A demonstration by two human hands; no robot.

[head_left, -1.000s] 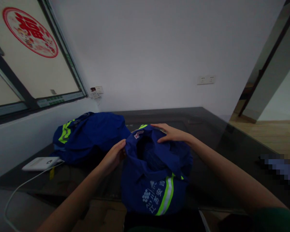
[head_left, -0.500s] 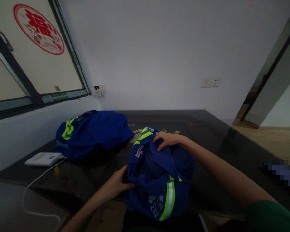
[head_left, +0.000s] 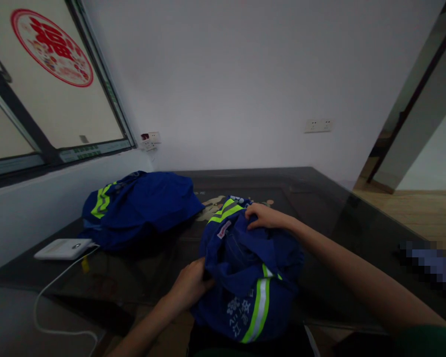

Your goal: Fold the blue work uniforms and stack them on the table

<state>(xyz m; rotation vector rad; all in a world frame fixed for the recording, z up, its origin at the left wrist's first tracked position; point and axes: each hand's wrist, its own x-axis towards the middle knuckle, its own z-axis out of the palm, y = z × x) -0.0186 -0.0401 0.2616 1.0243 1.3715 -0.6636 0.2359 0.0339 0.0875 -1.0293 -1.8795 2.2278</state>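
With its striped band (head_left: pixel 226 210) showing at the far edge, the bunched blue garment (head_left: pixel 240 248) lies at the near edge of the table (head_left: pixel 349 218), left hand (head_left: pixel 189 285) clamped on its left side, fingertips partly hidden, right hand (head_left: pixel 268 216) pinching its far edge.

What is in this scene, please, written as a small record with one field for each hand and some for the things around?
left hand: left hand, gripping near-left edge of the crumpled blue garment
right hand: right hand, fingers curled on its far side
garment markings: yellow-green bands, white print
beside it: second blue garment, bundled
far left: white device, white cable attached
surface: dark table
window: red round sticker
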